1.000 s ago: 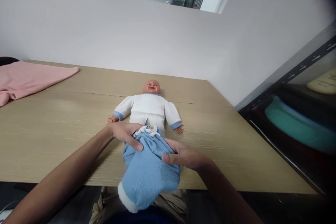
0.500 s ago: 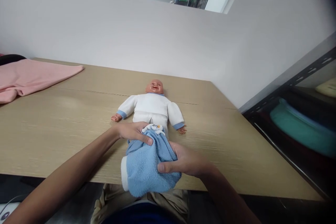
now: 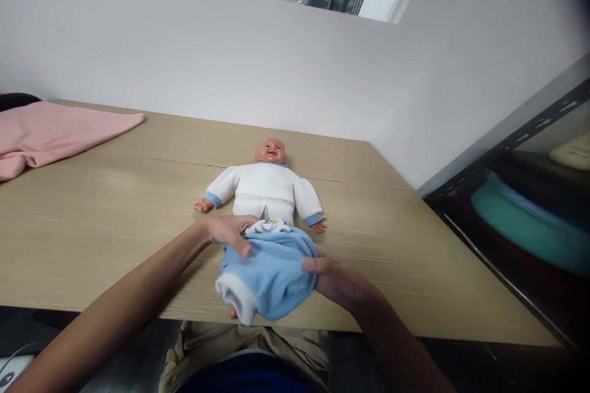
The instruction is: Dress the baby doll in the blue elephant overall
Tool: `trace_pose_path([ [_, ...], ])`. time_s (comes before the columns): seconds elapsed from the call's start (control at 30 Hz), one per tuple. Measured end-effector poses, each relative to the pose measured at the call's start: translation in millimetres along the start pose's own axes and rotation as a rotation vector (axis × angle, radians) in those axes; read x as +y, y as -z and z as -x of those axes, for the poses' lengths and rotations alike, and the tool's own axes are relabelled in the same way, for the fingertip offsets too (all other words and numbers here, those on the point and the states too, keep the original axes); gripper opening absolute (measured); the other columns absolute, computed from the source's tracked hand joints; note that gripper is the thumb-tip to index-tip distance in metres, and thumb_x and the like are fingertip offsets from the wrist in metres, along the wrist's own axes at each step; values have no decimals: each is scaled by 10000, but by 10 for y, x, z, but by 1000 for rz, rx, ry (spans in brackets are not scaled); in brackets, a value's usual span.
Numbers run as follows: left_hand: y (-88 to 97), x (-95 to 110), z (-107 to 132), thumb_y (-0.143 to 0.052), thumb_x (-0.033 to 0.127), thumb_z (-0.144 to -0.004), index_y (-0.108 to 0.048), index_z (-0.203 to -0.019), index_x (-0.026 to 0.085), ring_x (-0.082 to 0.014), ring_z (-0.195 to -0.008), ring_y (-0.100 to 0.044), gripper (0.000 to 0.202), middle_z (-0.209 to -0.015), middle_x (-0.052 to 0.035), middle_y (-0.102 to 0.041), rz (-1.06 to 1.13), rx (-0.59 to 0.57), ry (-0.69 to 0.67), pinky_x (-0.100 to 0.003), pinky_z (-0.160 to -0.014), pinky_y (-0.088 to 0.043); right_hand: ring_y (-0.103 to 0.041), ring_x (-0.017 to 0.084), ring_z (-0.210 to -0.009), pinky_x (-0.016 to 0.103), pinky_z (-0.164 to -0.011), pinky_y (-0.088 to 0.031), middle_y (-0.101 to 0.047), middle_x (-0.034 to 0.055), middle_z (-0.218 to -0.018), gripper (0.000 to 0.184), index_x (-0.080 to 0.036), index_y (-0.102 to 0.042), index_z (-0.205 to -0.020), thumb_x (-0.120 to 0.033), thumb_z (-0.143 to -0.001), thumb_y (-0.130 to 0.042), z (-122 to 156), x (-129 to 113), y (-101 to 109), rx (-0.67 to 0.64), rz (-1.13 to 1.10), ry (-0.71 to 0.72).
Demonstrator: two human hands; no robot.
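A baby doll (image 3: 265,187) in a white top with blue cuffs lies on its back, head toward the wall. Over its lower body I hold a blue fleecy garment (image 3: 276,270), probably small trousers, with a white cuff at its lower left and a printed white patch at its upper edge. My left hand (image 3: 233,233) grips the garment's upper left, thumb on top. On the right side, my right hand (image 3: 334,273) pinches the cloth, its fingers partly behind it. A bit of the doll's foot (image 3: 233,312) shows below the white cuff; the legs are otherwise covered.
The wooden table (image 3: 138,227) runs up to a white wall. A pink cloth (image 3: 59,135) lies at the far left beside a dark curved object. On the right stands a dark shelf rack with a teal basin (image 3: 530,221).
The blue garment has been spread wider and raised from the near edge, its white cuff now turned open. My right hand has moved right and slightly up; a doll's foot has come into view.
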State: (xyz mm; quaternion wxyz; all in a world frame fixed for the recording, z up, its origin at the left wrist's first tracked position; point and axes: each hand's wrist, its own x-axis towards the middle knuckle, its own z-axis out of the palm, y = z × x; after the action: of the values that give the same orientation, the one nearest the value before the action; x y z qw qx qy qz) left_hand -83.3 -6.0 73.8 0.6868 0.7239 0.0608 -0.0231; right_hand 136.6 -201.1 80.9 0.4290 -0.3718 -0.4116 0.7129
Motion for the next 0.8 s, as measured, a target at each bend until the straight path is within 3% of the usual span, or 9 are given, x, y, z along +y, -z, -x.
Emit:
trace_pose_path([
  [0.07,58,-49,9,-1095,684,-477,-811,-1209,156,-422,-1182,-760,946,-1139,-99,-850,26,-103,15,-441,-1010,-629,-743,326,-1279,479,-1233,-510,-825,129,-1280,590,-209,-784,-1342,-553,-878,-904,-58,37,20,1,-71,28],
  [0.13,80,-93,13,-1130,578,-466,-798,-1288,175,-430,-1246,-755,974,-1201,-97,-861,38,-154,44,-464,-1066,-624,-748,323,-1249,475,-1211,-523,-830,123,-1245,559,-203,-797,-1302,-533,-863,-902,-109,67,41,23,-60,10],
  [0.3,4,-169,5,-1022,699,-688,-815,-1220,167,-389,-1212,-789,780,-1183,-109,-861,167,21,-12,-484,-1131,-589,-758,294,-1119,426,-1043,-591,-829,83,-1178,523,-238,-810,-1253,-616,-907,-911,-118,40,27,-19,186,-78],
  [0.4,-36,-203,-16,-997,733,-720,-833,-1128,176,-354,-1116,-806,709,-1116,-118,-866,197,48,-19,-485,-1092,-607,-762,278,-1004,393,-951,-614,-827,79,-1136,616,-214,-814,-1260,-641,-848,-978,-90,26,0,-102,243,-119],
  [0.53,-47,-274,-43,-963,758,-766,-830,-1161,190,-335,-1172,-799,705,-1184,-135,-860,261,58,-10,-475,-1117,-593,-749,236,-1010,342,-964,-615,-811,36,-1131,620,-247,-787,-1257,-632,-821,-1003,-95,114,26,-26,192,-23],
  [0.63,-43,-329,-52,-937,783,-778,-811,-1213,175,-329,-1150,-803,759,-1225,-155,-849,307,50,-17,-440,-1056,-610,-736,237,-985,356,-1005,-609,-793,37,-1014,469,-241,-798,-1078,-638,-876,-944,-129,190,37,28,51,97],
  [0.7,-44,-344,-57,-933,775,-791,-799,-1221,156,-322,-1124,-805,765,-1218,-166,-846,314,71,-1,-414,-1009,-616,-713,261,-934,389,-989,-618,-748,59,-888,482,-226,-775,-892,-700,-916,-857,-155,217,17,8,-4,146],
  [0.8,-64,-331,-69,-944,757,-786,-790,-1174,143,-315,-1091,-804,742,-1143,-155,-852,317,161,34,-394,-970,-620,-633,232,-745,360,-812,-617,-638,36,-707,554,-230,-708,-759,-751,-931,-787,-173,242,-18,-22,-32,156],
])
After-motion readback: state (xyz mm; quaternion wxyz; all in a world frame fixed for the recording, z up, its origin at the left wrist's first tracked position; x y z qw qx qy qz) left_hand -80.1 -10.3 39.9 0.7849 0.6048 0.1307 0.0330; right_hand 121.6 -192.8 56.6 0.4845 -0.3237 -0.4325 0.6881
